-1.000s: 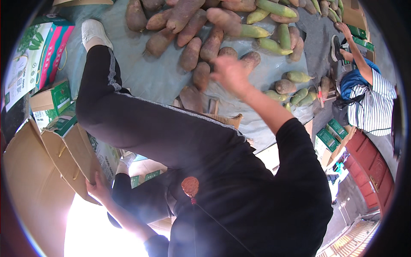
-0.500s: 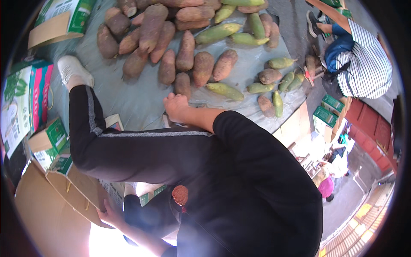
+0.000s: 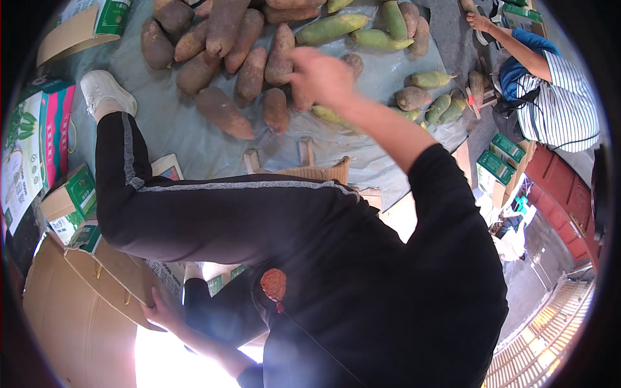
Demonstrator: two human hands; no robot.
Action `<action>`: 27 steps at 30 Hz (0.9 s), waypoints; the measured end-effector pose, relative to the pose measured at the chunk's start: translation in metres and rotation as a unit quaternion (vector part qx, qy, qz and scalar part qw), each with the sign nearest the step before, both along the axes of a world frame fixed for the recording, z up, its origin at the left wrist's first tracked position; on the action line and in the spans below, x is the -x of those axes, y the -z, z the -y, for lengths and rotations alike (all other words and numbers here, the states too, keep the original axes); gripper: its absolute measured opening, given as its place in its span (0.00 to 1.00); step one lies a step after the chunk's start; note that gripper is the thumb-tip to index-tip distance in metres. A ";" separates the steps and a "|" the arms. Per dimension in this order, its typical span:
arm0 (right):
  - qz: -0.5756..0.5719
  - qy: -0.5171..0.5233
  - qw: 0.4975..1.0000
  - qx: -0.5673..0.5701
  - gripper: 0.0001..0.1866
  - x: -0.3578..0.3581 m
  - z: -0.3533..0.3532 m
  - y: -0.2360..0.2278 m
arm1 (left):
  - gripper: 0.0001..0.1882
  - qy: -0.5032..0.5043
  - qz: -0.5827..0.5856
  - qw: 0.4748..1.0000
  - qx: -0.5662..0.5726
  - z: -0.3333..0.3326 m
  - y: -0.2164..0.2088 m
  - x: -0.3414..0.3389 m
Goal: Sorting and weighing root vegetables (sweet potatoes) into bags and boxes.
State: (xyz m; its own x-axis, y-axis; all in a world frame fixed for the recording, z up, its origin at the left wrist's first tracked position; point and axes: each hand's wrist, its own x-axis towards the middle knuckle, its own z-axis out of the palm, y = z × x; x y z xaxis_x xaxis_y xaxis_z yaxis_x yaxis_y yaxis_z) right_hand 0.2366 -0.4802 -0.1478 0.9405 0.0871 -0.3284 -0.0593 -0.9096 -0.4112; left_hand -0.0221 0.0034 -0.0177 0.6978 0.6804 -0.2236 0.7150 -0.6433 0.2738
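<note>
My right hand (image 3: 323,76) is over the near side of a pile of big reddish-brown roots, perhaps radishes or sweet potatoes. Motion smears its fingers, which overlap a root (image 3: 281,52) and partly cover another (image 3: 301,97); whether they grip one is unclear. Another reddish root (image 3: 223,113) lies on the sheet closer to my leg. Down at the lower left, my left hand (image 3: 163,313) is closed on the edge of a large brown cardboard box (image 3: 77,304) with cord handles. Green radishes (image 3: 333,29) lie to the right of the reddish pile.
A grey plastic sheet (image 3: 168,129) lies under the roots. My bent leg (image 3: 213,213) crosses in front of it, beside a low wooden stool (image 3: 317,169). Green-and-white cartons (image 3: 77,194) stand at left. A person in a striped shirt (image 3: 563,103) crouches at upper right.
My right hand has swung away from my knee to over the pile. A reddish root now lies at the pile's near edge, where bare sheet was. My left hand stays on the box.
</note>
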 end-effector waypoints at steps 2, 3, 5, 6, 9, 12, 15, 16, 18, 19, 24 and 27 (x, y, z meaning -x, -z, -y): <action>0.015 0.013 0.999 0.048 0.14 0.027 0.072 0.033 | 0.19 -0.009 0.000 1.000 -0.013 0.004 -0.006 0.001; -0.072 0.102 0.991 0.052 0.14 0.043 0.097 0.032 | 0.19 -0.018 0.000 1.000 -0.021 0.005 -0.008 0.002; -0.139 0.123 0.965 0.188 0.17 0.097 0.179 0.069 | 0.19 -0.021 0.003 1.000 -0.015 0.009 -0.007 -0.002; -0.233 0.172 0.937 0.197 0.21 0.113 0.193 0.069 | 0.19 -0.031 0.005 0.999 -0.021 0.009 -0.012 0.001; -0.323 0.280 0.865 0.263 0.31 0.180 0.248 0.070 | 0.18 -0.032 0.010 0.999 -0.001 0.012 0.001 -0.008; -0.377 0.283 0.836 0.281 0.39 0.209 0.246 0.073 | 0.18 -0.032 0.013 0.999 -0.015 0.015 -0.013 -0.010; -0.404 0.267 0.839 0.249 0.48 0.239 0.271 0.100 | 0.18 -0.025 0.009 1.000 -0.010 0.021 -0.015 -0.009; -0.401 0.282 0.848 0.201 0.52 0.249 0.274 0.109 | 0.18 -0.032 0.010 0.999 -0.014 0.021 -0.011 -0.008; -0.348 0.303 0.859 0.221 0.47 0.258 0.276 0.112 | 0.18 -0.010 0.016 1.000 0.017 0.021 0.003 -0.016; -0.392 0.284 0.837 0.255 0.44 0.243 0.248 0.117 | 0.18 -0.011 0.016 1.000 -0.004 0.002 -0.006 -0.001; -0.379 0.327 0.825 0.262 0.35 0.229 0.222 0.087 | 0.17 -0.063 0.050 0.996 0.042 0.023 -0.009 -0.010; -0.341 0.271 0.888 0.149 0.34 0.225 0.241 0.100 | 0.17 -0.066 0.046 0.995 0.055 0.026 -0.007 -0.012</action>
